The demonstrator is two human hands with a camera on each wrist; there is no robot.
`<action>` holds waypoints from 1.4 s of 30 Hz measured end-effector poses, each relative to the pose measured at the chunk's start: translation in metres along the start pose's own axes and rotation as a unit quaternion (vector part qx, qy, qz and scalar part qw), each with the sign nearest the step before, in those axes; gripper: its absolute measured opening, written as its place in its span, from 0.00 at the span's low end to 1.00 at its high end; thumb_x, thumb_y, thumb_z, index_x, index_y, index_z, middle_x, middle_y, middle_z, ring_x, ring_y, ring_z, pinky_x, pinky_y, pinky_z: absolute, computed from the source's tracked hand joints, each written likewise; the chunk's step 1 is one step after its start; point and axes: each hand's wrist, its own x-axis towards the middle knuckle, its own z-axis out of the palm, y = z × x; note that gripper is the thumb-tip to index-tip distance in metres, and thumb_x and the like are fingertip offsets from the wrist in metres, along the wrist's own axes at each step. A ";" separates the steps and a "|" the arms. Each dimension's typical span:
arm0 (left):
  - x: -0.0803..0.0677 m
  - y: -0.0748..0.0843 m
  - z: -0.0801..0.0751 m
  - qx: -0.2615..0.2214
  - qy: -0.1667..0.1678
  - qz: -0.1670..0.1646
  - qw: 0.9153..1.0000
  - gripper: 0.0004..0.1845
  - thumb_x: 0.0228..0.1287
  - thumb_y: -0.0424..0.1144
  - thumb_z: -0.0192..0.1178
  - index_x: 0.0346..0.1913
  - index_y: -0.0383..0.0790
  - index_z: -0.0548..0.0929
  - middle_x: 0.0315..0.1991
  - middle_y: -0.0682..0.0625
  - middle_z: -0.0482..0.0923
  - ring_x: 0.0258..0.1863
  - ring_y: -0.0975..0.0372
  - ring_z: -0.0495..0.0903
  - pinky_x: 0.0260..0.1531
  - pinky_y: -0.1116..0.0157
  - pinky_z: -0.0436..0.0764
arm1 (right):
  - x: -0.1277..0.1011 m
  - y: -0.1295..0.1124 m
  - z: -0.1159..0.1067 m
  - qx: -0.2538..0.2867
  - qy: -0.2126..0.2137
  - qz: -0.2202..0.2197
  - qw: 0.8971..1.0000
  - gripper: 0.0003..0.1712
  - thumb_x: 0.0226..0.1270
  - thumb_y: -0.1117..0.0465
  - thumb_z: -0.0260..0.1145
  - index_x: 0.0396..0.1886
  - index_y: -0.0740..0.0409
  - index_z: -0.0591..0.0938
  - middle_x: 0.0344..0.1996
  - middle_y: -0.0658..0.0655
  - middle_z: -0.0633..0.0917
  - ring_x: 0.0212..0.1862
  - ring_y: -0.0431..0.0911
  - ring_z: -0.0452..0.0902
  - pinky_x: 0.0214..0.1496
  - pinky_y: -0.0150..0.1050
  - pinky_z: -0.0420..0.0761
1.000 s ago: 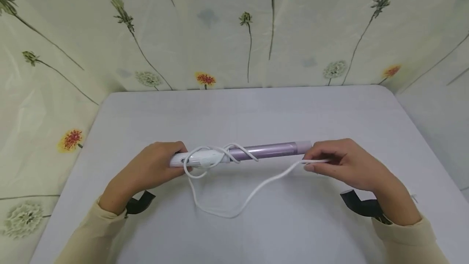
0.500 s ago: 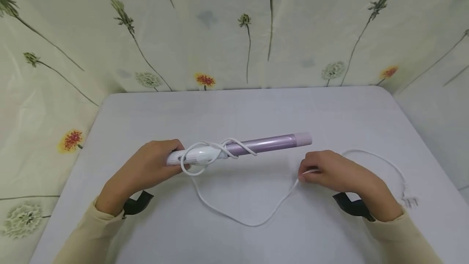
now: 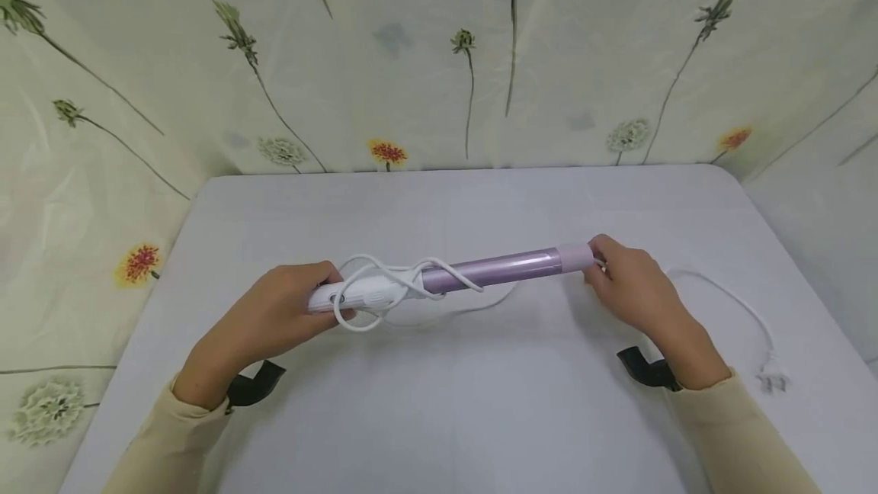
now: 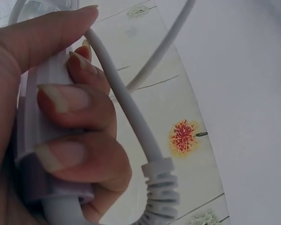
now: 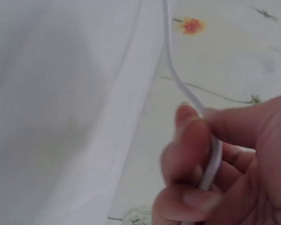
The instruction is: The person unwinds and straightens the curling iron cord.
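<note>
A curling iron (image 3: 494, 269) with a white handle and a purple barrel is held above the table, its barrel pointing right and slightly up. My left hand (image 3: 274, 311) grips the handle, fingers curled round it in the left wrist view. White cord (image 3: 360, 258) loops round the handle and the near end of the barrel. By the pale barrel tip, my right hand (image 3: 634, 284) pinches the cord, which runs through the curled fingers in the right wrist view. Beyond that hand, the cord's tail ends in a white plug (image 3: 773, 376) at the right.
The white table (image 3: 439, 425) lies below both hands, with rounded far corners. A flower-printed sheet (image 3: 411, 59) hangs behind it and on the left side. A black strap piece (image 3: 255, 385) sits at each wrist.
My right hand first went down and left with the cord, then rose to behind the barrel tip. The cord's slack moved from in front of the iron to behind it. The left hand barely moved.
</note>
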 end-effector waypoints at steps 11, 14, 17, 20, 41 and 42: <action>0.001 0.000 0.007 0.008 -0.011 0.016 1.000 0.15 0.60 0.42 0.78 0.44 0.46 0.83 0.33 0.61 0.80 0.29 0.65 0.74 0.31 0.63 0.76 | 0.004 -0.002 -0.007 0.065 -0.009 0.034 0.997 0.12 0.82 0.59 0.55 0.53 0.61 0.78 0.38 0.61 0.86 0.32 0.53 0.78 0.34 0.47 0.76; 0.001 0.001 0.007 0.011 -0.016 0.012 1.000 0.14 0.60 0.42 0.78 0.44 0.47 0.83 0.33 0.62 0.80 0.29 0.65 0.74 0.32 0.63 0.75 | 0.005 -0.002 -0.001 0.042 -0.062 0.008 0.997 0.15 0.75 0.68 0.59 0.58 0.63 0.80 0.49 0.67 0.86 0.46 0.60 0.81 0.48 0.57 0.79; 0.002 0.002 0.007 0.012 -0.017 0.014 1.000 0.14 0.60 0.42 0.78 0.43 0.47 0.83 0.32 0.62 0.79 0.28 0.65 0.73 0.31 0.63 0.75 | 0.009 -0.010 0.009 0.010 -0.077 -0.053 0.996 0.22 0.70 0.69 0.65 0.63 0.65 0.80 0.58 0.69 0.83 0.60 0.66 0.78 0.60 0.67 0.73; 0.001 0.003 0.007 0.015 -0.015 0.018 1.000 0.14 0.59 0.42 0.78 0.43 0.47 0.83 0.31 0.62 0.78 0.28 0.65 0.73 0.31 0.63 0.75 | 0.015 -0.026 0.026 -0.040 -0.045 -0.133 0.989 0.27 0.69 0.61 0.70 0.66 0.64 0.78 0.63 0.67 0.81 0.67 0.66 0.73 0.68 0.73 0.62; -0.005 0.008 0.008 0.001 -0.018 0.036 0.999 0.15 0.59 0.41 0.79 0.43 0.49 0.83 0.32 0.65 0.78 0.29 0.67 0.74 0.32 0.64 0.77 | 0.084 -0.127 0.112 -0.026 -0.170 -0.294 0.940 0.04 0.74 0.55 0.68 0.44 0.44 0.87 0.35 0.43 0.84 0.39 0.43 0.78 0.46 0.43 0.78; -0.005 0.007 0.008 0.001 -0.020 0.037 0.999 0.15 0.59 0.41 0.78 0.43 0.49 0.83 0.32 0.65 0.78 0.29 0.67 0.74 0.32 0.64 0.77 | 0.087 -0.125 0.107 0.016 -0.174 -0.279 0.944 0.04 0.75 0.56 0.67 0.43 0.45 0.87 0.34 0.42 0.84 0.38 0.41 0.78 0.44 0.41 0.79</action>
